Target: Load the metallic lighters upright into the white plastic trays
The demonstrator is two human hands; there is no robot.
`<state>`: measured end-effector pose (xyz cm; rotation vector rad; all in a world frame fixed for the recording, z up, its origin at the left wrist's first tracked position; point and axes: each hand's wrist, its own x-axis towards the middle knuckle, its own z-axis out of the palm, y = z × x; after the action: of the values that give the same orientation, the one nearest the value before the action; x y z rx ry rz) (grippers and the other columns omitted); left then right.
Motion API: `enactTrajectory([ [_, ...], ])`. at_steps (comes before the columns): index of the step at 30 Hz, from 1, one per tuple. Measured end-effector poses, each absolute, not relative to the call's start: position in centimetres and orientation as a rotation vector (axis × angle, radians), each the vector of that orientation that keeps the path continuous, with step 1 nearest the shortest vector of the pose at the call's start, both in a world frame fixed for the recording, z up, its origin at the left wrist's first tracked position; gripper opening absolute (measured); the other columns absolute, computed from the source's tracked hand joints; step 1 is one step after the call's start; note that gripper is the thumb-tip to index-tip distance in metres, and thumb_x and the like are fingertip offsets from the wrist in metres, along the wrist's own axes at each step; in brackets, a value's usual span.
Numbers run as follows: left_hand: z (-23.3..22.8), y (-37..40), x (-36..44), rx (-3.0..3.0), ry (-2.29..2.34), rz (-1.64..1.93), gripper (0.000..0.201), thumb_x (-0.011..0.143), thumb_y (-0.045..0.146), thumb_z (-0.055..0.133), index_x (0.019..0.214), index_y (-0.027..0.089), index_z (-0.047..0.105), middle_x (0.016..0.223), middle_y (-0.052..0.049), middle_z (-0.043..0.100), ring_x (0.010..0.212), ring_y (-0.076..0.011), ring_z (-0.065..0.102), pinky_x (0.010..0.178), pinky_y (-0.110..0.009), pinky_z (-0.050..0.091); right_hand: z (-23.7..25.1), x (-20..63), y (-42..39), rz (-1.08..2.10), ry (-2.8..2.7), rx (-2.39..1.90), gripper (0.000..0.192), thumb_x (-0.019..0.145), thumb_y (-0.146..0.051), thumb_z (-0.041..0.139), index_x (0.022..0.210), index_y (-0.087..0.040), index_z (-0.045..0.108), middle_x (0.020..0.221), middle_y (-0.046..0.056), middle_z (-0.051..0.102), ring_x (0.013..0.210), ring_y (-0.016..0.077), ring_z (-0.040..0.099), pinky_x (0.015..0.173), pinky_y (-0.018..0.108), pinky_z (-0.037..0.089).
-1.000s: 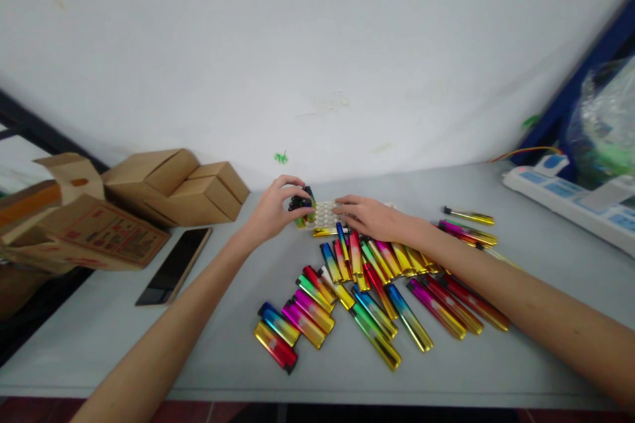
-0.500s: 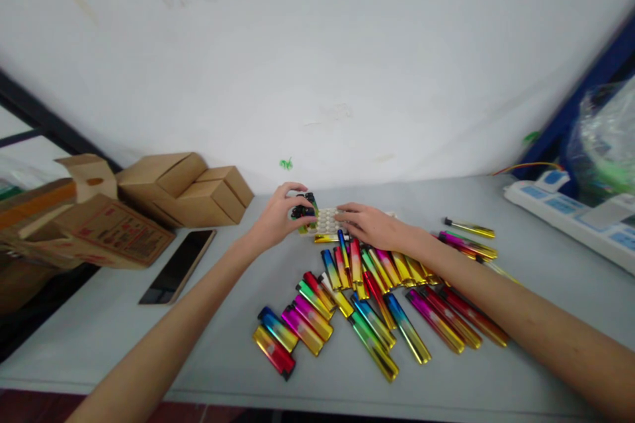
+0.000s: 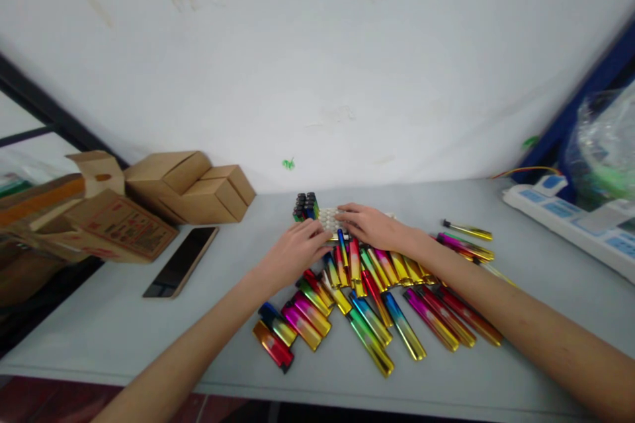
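Note:
A white tray (image 3: 328, 218) with rows of small holders lies near the wall. Several lighters (image 3: 305, 204) stand upright in its left end, black tops up. My right hand (image 3: 374, 225) lies over the tray with fingers stretched out to the left. My left hand (image 3: 296, 250) is low in front of the tray's left part, its fingers bent together by the near end of the lighter pile. What its fingertips hold, if anything, is hidden. Loose shiny lighters (image 3: 370, 337) in gold blended with red, blue, green and purple are spread before both hands.
Cardboard boxes (image 3: 186, 188) stand at the back left, with an opened printed carton (image 3: 122, 225) beside them. A dark phone (image 3: 182, 261) lies on the grey table (image 3: 223, 344). To the right are a white power strip (image 3: 570, 218) and a clear plastic bag (image 3: 608, 145).
My left hand has left the upright lighters and come down and slightly right to the near side of the tray. My right hand stays over the tray. The view has shifted slightly.

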<state>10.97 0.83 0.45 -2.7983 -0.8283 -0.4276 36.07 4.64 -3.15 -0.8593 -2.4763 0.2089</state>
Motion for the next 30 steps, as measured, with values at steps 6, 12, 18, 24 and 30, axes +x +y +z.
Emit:
enactTrajectory([
  [6, -0.8, 1.9, 11.0, -2.794, -0.895, -0.368, 0.020, 0.104, 0.022, 0.053, 0.119, 0.019, 0.066, 0.113, -0.009, 0.067, 0.104, -0.0229, 0.067, 0.091, -0.037, 0.060, -3.5, 36.0, 4.8, 0.136, -2.472, -0.872, 0.035, 0.107, -0.023, 0.047, 0.132, -0.013, 0.068, 0.135, 0.020, 0.067, 0.125, 0.0288, 0.066, 0.109, 0.051, 0.054],
  [12, -1.9, 1.8, 10.1, -2.737, -0.782, -0.375, 0.026, 0.102, 0.015, 0.053, 0.125, 0.018, 0.065, 0.117, -0.013, 0.067, 0.111, -0.0268, 0.064, 0.095, -0.044, 0.060, -3.2, 36.1, 4.5, 0.153, -2.468, -0.867, 0.034, 0.106, -0.022, 0.048, 0.133, -0.014, 0.068, 0.136, 0.020, 0.067, 0.125, 0.0283, 0.066, 0.109, 0.050, 0.055],
  [18, -2.9, 1.6, 9.1, -2.744, -0.755, -0.492, 0.032, 0.102, 0.013, 0.052, 0.132, 0.018, 0.062, 0.124, -0.014, 0.067, 0.120, -0.0279, 0.061, 0.102, -0.047, 0.058, -2.9, 36.2, 4.4, 0.173, -2.496, -0.910, 0.036, 0.105, -0.020, 0.049, 0.136, -0.013, 0.067, 0.137, 0.020, 0.066, 0.123, 0.0282, 0.067, 0.107, 0.049, 0.055],
  [24, -2.9, 1.5, 8.7, -2.692, -0.732, -0.564, 0.024, 0.104, 0.022, 0.055, 0.124, 0.015, 0.065, 0.122, -0.013, 0.072, 0.116, -0.0285, 0.064, 0.100, -0.046, 0.058, -3.0, 36.2, 4.5, 0.186, -2.497, -0.928, 0.038, 0.106, -0.021, 0.047, 0.138, -0.013, 0.065, 0.141, 0.021, 0.064, 0.127, 0.0282, 0.065, 0.110, 0.050, 0.053],
  [30, -2.3, 0.7, 9.2, -2.725, -0.855, -0.527, 0.021, 0.105, 0.022, 0.053, 0.120, 0.017, 0.066, 0.112, -0.012, 0.071, 0.107, -0.0264, 0.067, 0.096, -0.044, 0.058, -3.2, 36.2, 4.5, 0.208, -2.473, -0.930, 0.038, 0.105, -0.019, 0.047, 0.138, -0.013, 0.066, 0.141, 0.021, 0.064, 0.128, 0.0282, 0.065, 0.111, 0.050, 0.053],
])
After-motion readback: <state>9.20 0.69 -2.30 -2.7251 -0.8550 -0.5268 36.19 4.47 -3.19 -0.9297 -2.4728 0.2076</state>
